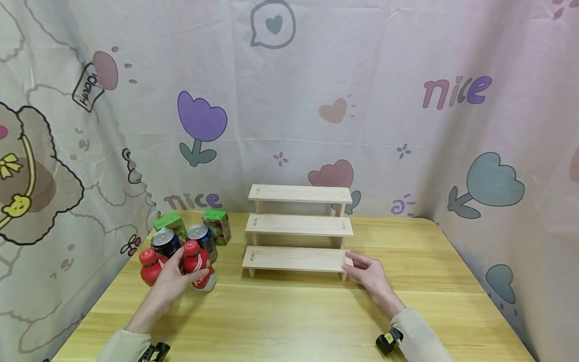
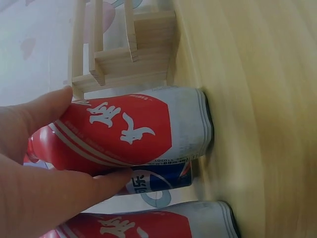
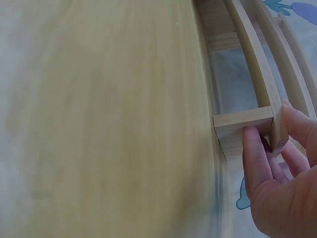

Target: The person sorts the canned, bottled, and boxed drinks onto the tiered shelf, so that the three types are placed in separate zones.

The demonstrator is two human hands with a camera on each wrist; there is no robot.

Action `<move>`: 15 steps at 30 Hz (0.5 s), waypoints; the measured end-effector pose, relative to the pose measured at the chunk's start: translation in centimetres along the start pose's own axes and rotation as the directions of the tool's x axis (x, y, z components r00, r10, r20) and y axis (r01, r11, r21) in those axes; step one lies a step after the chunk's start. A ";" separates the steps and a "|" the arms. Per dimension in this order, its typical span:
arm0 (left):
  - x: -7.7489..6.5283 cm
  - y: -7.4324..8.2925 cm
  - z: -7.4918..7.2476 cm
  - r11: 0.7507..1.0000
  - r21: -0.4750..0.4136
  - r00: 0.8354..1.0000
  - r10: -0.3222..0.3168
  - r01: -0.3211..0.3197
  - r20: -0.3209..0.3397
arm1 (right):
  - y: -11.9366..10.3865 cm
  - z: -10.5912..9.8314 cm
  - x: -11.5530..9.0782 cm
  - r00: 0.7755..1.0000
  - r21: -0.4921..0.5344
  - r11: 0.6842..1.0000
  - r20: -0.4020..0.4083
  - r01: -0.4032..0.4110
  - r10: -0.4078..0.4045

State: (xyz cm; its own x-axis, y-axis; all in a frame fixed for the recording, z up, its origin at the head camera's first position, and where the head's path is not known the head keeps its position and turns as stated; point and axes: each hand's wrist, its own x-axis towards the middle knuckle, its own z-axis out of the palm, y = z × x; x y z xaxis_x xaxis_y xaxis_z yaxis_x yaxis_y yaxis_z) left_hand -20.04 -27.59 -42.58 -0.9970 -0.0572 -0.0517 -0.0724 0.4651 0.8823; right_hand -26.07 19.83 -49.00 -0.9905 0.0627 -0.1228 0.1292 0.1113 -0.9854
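Note:
My left hand grips a red and white bottle with a red cap, thumb and fingers on opposite sides. In the left wrist view the bottle stands upright, its base close to the tabletop; whether it touches cannot be told. A second such bottle is just left of that hand, partly hidden by it. My right hand holds the right end of the lowest step of a three-step wooden stand. The right wrist view has the thumb over the board and fingers under it, against the leg.
Behind the bottles stand two dark blue cans and two green-topped boxes, grouped on the left of the wooden table. Printed curtains enclose the table at the back and sides.

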 end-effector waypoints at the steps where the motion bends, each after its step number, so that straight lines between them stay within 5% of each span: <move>1: 0.0 0.0 0.0 1.000 -0.002 1.000 -0.001 0.001 0.000 | 0.0 0.0 0.0 1.000 0.002 1.000 -0.001 -0.001 0.001; 15: 0.0 0.3 0.2 0.999 -0.040 0.999 -0.029 0.028 -0.025 | -0.4 0.0 -0.2 1.000 0.018 1.000 -0.007 -0.017 0.017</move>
State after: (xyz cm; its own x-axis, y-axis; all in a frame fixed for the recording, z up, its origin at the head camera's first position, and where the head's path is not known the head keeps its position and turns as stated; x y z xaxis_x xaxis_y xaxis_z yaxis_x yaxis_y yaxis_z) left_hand -20.06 -27.29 -42.38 -0.9935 -0.0928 -0.0655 -0.0992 0.4280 0.8983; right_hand -25.89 19.74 -48.60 -0.9877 0.0718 -0.1388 0.1452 0.0925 -0.9851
